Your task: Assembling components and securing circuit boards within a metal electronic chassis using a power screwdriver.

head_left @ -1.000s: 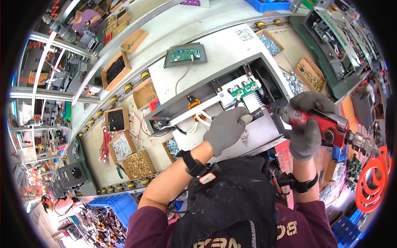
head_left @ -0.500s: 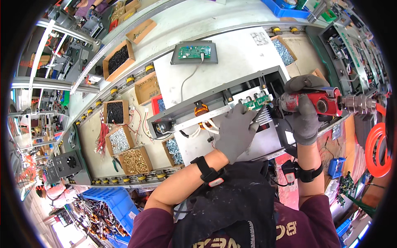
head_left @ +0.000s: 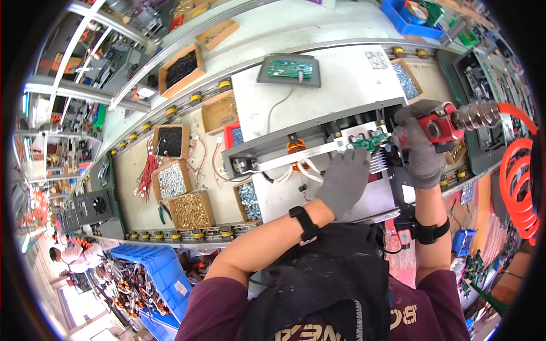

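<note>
Plainly, the right hand [head_left: 424, 150], gloved in grey, is wrapped around a red power driver [head_left: 439, 128], whose nose points left at the end of a green circuit board [head_left: 369, 142]; whether the tip touches it cannot be told. The left hand [head_left: 348, 181] lies back up with fingers stretched toward that board's near edge, just beside the silver heat sink [head_left: 377, 163]; whether its fingertips pinch anything cannot be told.

The board sits in the right part of a long grey case [head_left: 261, 148], with a copper-wound coil [head_left: 295, 147] farther left. The case's far wall slants up to the right, and past it a strip of white panel [head_left: 335, 74], crossed by a thin grey cable [head_left: 271, 111], leads to a dark plate [head_left: 314, 81] near the panel's far edge.

Off the panel's left edge, a box of brass-coloured screws [head_left: 193, 211] borders the roller rail [head_left: 170, 235]. On the right, an orange hose [head_left: 515, 111] runs from the driver's coupling, its coils hanging outward beyond the bench.
</note>
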